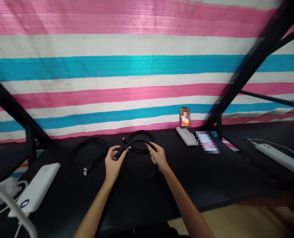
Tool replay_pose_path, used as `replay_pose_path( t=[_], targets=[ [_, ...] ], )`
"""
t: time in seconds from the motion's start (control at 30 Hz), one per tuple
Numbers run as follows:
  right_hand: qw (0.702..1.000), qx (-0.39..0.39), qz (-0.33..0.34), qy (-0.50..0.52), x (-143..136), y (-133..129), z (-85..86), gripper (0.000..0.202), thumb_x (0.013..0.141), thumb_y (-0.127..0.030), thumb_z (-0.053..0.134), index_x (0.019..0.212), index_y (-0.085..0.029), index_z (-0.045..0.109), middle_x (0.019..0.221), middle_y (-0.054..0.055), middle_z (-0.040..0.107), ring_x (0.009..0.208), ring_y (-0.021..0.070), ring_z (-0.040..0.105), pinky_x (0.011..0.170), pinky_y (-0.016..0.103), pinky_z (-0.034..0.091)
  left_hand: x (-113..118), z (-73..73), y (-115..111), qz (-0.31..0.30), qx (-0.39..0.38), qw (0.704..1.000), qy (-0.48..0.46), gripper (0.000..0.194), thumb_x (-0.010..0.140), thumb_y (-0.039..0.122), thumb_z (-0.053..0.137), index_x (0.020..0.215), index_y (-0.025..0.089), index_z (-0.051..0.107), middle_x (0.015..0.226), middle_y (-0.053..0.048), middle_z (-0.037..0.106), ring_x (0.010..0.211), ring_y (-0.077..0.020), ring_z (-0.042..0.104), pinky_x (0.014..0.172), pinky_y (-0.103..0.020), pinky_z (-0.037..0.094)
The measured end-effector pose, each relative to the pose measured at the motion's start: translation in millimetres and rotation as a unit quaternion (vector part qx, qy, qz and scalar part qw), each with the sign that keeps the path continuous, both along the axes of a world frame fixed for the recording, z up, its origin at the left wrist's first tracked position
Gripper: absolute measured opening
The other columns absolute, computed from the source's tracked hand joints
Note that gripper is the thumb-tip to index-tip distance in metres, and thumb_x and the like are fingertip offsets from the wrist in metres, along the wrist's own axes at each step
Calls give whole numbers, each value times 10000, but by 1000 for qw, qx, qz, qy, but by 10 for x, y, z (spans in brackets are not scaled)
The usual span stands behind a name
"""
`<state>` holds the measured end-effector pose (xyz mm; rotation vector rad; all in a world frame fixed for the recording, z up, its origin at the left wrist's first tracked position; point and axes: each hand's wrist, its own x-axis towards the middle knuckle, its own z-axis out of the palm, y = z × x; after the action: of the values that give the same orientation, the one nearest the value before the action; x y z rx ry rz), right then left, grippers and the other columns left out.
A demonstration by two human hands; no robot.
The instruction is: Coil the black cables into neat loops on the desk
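Observation:
A black cable (137, 141) is held in a loose loop between my two hands, just above the dark table. My left hand (113, 166) pinches it near one end, where a dark plug shows between thumb and fingers. On the other side of the loop, my right hand (160, 158) grips the cable between thumb and fingertips. Behind the hands lies a second coiled black cable (143, 131), with a light-coloured plug tip at its left. A third black cable coil (105, 148) rests left of my left hand, its white-tipped ends (85, 171) toward me.
A white power bank (41, 185) with a lit display lies at left, beside white cords (5, 195). At back right are a white device (186, 136), a small blurred picture (185, 117) and a blurred flat item (207, 142). Black frame bars (248, 66) flank the table.

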<state>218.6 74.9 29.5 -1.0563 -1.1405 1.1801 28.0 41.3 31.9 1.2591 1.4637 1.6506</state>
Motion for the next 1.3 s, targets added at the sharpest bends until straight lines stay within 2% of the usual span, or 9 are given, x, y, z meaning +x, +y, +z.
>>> replay_pose_path(
  t=[0.1,0.27,0.43,0.57,0.77,0.93,1.07,1.17,1.3],
  targets=[
    [997,-16,19,69,-14,-26,10,452,702,-472,639,1007,-139,637,380,-135,227,283,17,165,250,142,168,36,-34,16,-39,-26,996,-77,609,620,422,705,1128,189,464,858,-23,592,697,-134,603,570,-211,469],
    [992,-34,-14,124,-68,-16,-15,511,687,-475,661,1067,-136,620,392,-142,201,303,15,137,255,135,158,212,-108,-4,-175,-106,968,-147,498,725,513,571,1057,157,464,706,4,583,493,-130,595,458,-238,469],
    [979,-62,-58,184,-67,59,-84,523,638,-453,698,1052,-138,634,399,-138,209,319,22,154,268,142,155,191,-165,-25,-164,-91,982,-10,450,730,472,587,1038,187,426,531,69,533,412,-120,570,407,-200,452],
    [973,-96,-52,201,-24,140,-166,494,627,-396,687,1035,-125,625,424,-120,300,334,32,232,285,147,217,161,-200,5,-193,-130,972,16,448,761,496,526,1068,201,385,492,101,510,222,-67,381,229,-152,267],
    [998,-35,-49,10,54,170,-172,475,687,-369,587,1090,-118,567,533,-31,539,487,130,500,390,210,389,290,-110,151,-111,-82,988,-67,386,779,521,490,988,208,403,475,128,441,212,-46,334,212,-136,243],
    [979,43,-116,-159,151,156,-214,292,714,-351,594,968,-209,620,718,14,634,652,157,584,541,233,436,391,-30,340,-97,-45,991,-77,427,796,508,479,1074,200,377,523,114,474,242,-56,408,238,-144,293],
    [984,-32,-114,-130,184,236,-350,347,731,-352,587,1026,-173,556,588,-23,580,430,107,513,404,199,378,434,-54,454,-107,-101,986,-80,606,765,400,590,1247,170,304,748,9,599,348,-60,507,311,-179,409],
    [987,-107,-85,-82,186,294,-419,406,777,-329,533,1122,-126,471,578,-29,572,317,65,424,295,164,284,382,-124,445,-95,-136,982,-90,626,737,300,642,1271,149,352,1061,-109,557,544,-78,596,485,-249,541],
    [992,-82,-76,-64,185,302,-427,405,803,-289,511,1172,-137,440,684,5,620,316,47,444,276,146,314,134,-170,343,-65,-47,996,37,495,750,374,588,1193,170,501,1192,-112,470,754,-134,613,608,-296,562]
  ],
)
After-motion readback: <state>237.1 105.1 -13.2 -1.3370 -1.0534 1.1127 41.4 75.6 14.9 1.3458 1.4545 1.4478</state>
